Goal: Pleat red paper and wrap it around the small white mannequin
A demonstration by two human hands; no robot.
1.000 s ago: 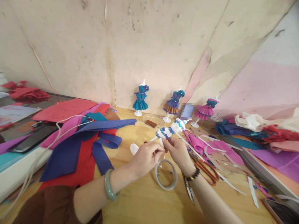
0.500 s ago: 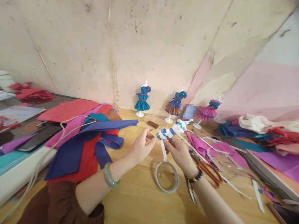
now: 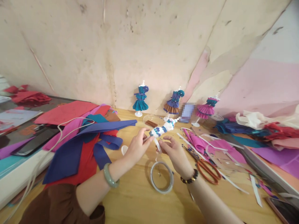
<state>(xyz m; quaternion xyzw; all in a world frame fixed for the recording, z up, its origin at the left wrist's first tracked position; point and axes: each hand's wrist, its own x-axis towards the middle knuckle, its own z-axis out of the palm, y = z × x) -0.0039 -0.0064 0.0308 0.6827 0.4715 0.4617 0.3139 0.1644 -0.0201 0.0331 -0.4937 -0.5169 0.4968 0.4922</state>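
My left hand is closed on a miniature dress form, which lies tilted with its neck toward the upper right. White bands and blue-purple patches cover the form. Its round white base shows behind my left wrist. A strip of white tape runs down from the form's lower end, and the fingers of my right hand pinch it. Below hangs or stands the tape roll, joined to that strip; whether it touches the table I cannot tell.
Dressed miniature forms stand along the wall. Coloured fabric sheets and a white cable lie left. Orange-handled scissors, pink scraps and white strips lie right. A clear dish holds brown pieces.
The dress form has shifted slightly left and tipped lower, so its base now shows. My right hand has moved a little left along the tape, and the roll has swung left.
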